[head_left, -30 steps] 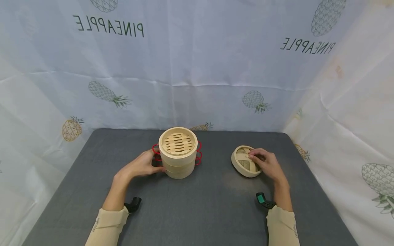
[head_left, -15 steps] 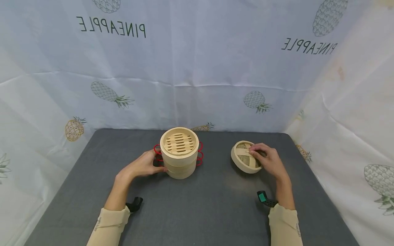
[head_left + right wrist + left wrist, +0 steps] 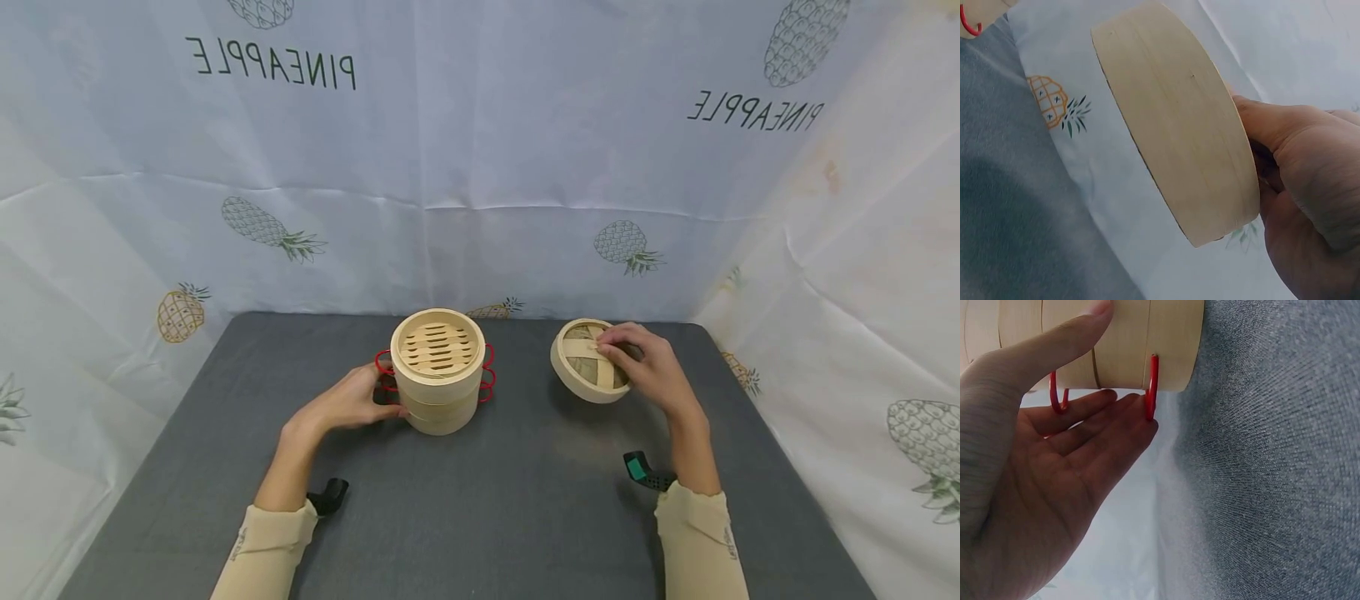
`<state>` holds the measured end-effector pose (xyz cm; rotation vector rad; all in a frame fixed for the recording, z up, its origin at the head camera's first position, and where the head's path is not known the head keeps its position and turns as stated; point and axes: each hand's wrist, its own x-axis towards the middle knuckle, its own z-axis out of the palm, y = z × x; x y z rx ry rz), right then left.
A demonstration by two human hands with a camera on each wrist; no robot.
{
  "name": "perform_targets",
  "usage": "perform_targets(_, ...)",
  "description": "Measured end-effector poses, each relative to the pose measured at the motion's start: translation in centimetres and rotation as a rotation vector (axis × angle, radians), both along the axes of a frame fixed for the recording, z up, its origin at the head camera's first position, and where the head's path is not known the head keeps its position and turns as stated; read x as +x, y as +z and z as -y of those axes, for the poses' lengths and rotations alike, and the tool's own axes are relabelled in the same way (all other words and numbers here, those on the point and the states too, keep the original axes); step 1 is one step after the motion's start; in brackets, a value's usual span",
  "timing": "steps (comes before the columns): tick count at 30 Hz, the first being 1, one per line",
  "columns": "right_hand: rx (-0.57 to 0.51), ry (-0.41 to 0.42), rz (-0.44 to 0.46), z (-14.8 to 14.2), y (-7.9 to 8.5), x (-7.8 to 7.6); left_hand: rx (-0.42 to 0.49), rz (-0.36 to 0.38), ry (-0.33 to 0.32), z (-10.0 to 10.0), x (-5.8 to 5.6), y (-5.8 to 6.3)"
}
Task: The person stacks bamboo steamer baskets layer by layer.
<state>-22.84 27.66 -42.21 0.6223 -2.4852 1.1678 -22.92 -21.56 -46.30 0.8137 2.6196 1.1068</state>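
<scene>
A round bamboo steamer [image 3: 438, 392] stands upright left of the table's centre, stacked in tiers, with a slatted floor showing inside its top rim. Red loops [image 3: 1152, 387] stick out from its sides. My left hand [image 3: 352, 402] holds the steamer's left side, thumb [image 3: 1079, 339] across the front wall and fingers round by the red loops. Over on the right, my right hand [image 3: 651, 367] pinches the middle strap of the bamboo steamer lid [image 3: 581, 373]. The lid is raised and tilted, its shadow below it on the table; its side wall [image 3: 1172, 119] fills the right wrist view.
A dark grey cloth-covered table [image 3: 480, 508] lies under both hands. Behind it hangs a white curtain [image 3: 510, 150] printed with pineapples, which reaches round both sides. Each wrist wears a black strap-on device.
My right hand has lifted the lid off the table and moved it away from me and slightly left. The left hand stays on the steamer, which has not moved.
</scene>
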Motion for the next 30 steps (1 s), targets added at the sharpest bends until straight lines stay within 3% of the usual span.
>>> perform_targets(18,-0.020,0.125,-0.134,3.6,2.8,-0.7,-0.007,0.011,0.008,0.0,0.0,0.1)
perform_targets(30,-0.006,0.137,-0.179,5.4,4.2,-0.8,-0.011,0.013,0.007,0.0,0.1,0.3)
